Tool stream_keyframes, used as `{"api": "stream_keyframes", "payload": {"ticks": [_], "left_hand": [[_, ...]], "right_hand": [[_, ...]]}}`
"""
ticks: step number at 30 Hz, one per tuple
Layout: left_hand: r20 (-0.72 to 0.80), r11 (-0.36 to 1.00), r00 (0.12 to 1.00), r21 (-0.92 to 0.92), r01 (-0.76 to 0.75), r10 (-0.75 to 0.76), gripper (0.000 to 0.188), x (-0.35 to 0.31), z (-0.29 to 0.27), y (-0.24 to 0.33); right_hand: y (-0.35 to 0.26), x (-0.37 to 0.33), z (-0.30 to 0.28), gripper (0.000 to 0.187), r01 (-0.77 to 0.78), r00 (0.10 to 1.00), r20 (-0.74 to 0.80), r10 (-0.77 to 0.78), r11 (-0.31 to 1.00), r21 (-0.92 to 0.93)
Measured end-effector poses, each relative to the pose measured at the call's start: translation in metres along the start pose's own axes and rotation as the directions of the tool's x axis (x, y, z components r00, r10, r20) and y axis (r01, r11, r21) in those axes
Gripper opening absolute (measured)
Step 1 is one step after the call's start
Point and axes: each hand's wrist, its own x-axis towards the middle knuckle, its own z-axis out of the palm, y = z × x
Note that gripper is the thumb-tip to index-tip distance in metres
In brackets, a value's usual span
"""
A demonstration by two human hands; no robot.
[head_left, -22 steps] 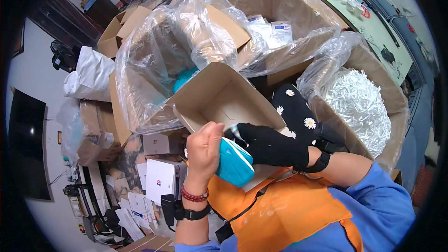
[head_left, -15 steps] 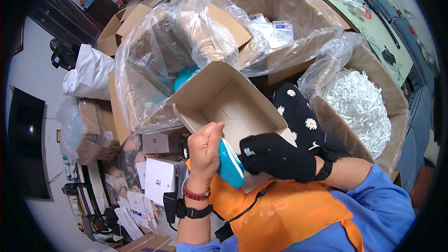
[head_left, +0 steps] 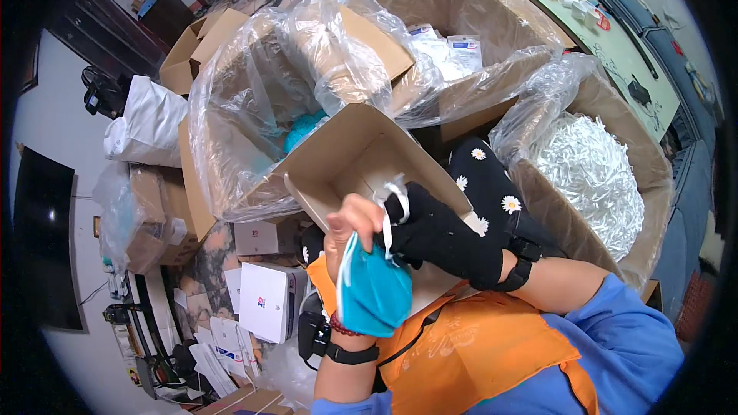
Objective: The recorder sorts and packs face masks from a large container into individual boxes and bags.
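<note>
My bare left hand [head_left: 352, 224] grips a teal face mask [head_left: 377, 296] by its upper edge, the mask hanging in front of my wrist. A white ear loop [head_left: 345, 273] runs along the mask's left side. Close beside it, my right hand [head_left: 446, 234], in a black glove, is closed on white looped cord at the mask's top; its fingertips are partly hidden. Both hands are over the near end of an open cardboard box [head_left: 423, 155] that rests at my lap.
Large plastic-lined cartons surround me: one with teal masks [head_left: 302, 131], one with white packets [head_left: 461, 54], and one full of white strips [head_left: 592, 177]. White boxes [head_left: 265, 300] stand at lower left. A cluttered pale table [head_left: 623, 69] lies at far right.
The mask has turned so its broad teal face shows and its loop hangs left. My left hand has tipped over, and my right has moved up slightly with the white cord.
</note>
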Motion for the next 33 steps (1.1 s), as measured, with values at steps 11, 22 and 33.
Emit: {"api": "stream_keyframes", "payload": {"ticks": [11, 22, 33], "left_hand": [[0.181, 0.644, 0.952, 0.703, -0.301, 0.247, 0.044, 0.009, 0.000, -0.001], [0.181, -0.132, 0.974, 0.971, -0.199, -0.136, 0.028, 0.012, 0.020, 0.043], [0.193, 0.069, 0.980, 0.978, -0.196, 0.050, 0.023, 0.012, 0.000, 0.014]], "right_hand": [[0.020, -0.012, -0.018, 0.025, 0.131, 0.989, 0.114, -0.097, 0.932, -0.339], [-0.007, -0.018, -0.022, 0.021, 0.261, 0.927, -0.030, -0.374, 0.701, -0.664], [-0.025, -0.012, -0.026, 0.020, 0.526, 0.801, 0.219, -0.557, 0.481, -0.701]]}}
